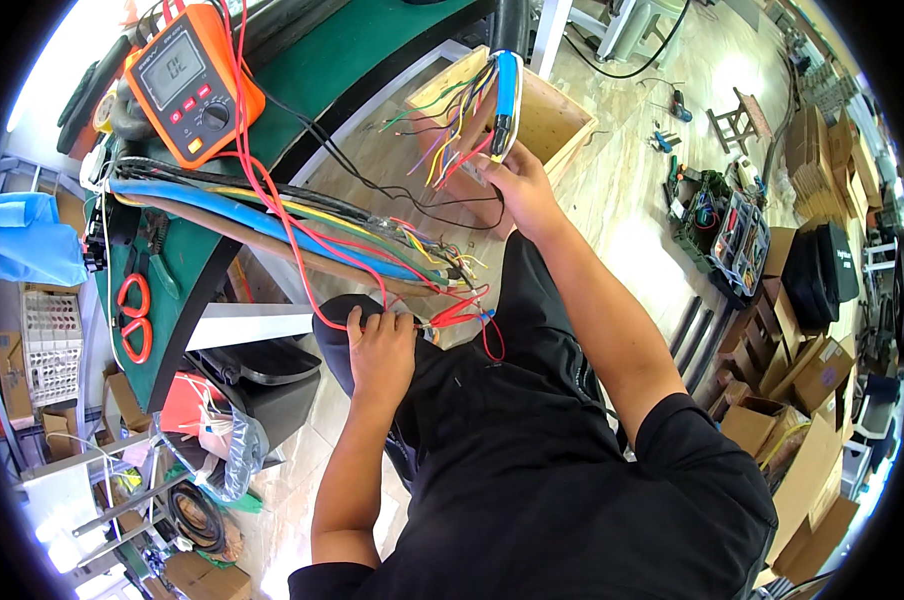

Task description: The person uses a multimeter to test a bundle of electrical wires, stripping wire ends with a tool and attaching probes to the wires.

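My right hand (pixel 520 185) is pinched at the stripped end of a thick black cable (pixel 510 30), by its blue core (pixel 506 88) and several thin coloured wires (pixel 460 115). A thin black test lead (pixel 357 175) runs toward that hand; its tip is hidden. My left hand (pixel 382 345) rests by my knee with its fingers curled on a red test lead (pixel 305 285). Just beyond its fingers are red clip leads (pixel 460 314) and the frayed ends of a second multicore cable (pixel 272 218). An orange meter (pixel 187 85), its display lit, lies on the green bench at the upper left.
On the green bench (pixel 177 245) lie red-handled scissors (pixel 134 320) and green-handled pliers (pixel 160 255). A wooden box (pixel 552 115) stands beneath the hanging cable. Bins and a lined bag are at lower left. A toolbox (pixel 722 230) and cardboard boxes (pixel 772 420) occupy the right side.
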The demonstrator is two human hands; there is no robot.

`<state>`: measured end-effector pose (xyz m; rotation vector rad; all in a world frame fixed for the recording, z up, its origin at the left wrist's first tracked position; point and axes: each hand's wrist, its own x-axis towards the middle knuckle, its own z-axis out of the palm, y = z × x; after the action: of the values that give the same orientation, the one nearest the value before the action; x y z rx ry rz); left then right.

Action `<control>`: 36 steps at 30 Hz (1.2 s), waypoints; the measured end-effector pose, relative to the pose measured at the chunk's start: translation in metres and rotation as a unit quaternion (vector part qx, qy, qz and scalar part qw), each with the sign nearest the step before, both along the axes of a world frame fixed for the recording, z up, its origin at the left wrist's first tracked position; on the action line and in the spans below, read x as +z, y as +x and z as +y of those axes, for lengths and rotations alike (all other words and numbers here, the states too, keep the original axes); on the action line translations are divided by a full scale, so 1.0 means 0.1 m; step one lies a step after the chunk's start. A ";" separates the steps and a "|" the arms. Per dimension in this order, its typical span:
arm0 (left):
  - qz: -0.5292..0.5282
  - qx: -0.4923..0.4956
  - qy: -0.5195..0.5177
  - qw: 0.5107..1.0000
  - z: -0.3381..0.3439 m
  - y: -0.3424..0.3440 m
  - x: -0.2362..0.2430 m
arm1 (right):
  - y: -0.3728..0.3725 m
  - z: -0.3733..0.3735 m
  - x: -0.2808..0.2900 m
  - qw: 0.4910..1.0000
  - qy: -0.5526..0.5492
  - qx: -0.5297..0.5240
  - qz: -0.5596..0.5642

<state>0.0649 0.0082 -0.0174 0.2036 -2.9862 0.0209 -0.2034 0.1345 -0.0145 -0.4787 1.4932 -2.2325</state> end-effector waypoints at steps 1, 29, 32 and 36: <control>0.004 -0.004 -0.003 1.000 0.00 -0.01 0.01 | -0.02 -0.01 0.03 1.000 0.002 -0.001 -0.015; 0.199 -0.179 0.399 0.877 0.50 -1.60 1.08 | 0.13 0.71 0.87 0.991 0.020 0.087 -0.103; 0.101 -0.145 0.516 0.838 0.43 -1.63 1.02 | 0.12 0.83 0.83 0.989 0.116 0.074 -0.048; 0.005 -0.054 0.698 0.714 0.47 -1.66 1.00 | 0.23 0.90 0.83 0.970 0.223 0.025 0.093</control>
<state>-0.1008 0.0547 0.0825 0.1450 -2.2412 -2.1643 -0.1802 0.2242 0.0684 -0.5810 1.9860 -1.7720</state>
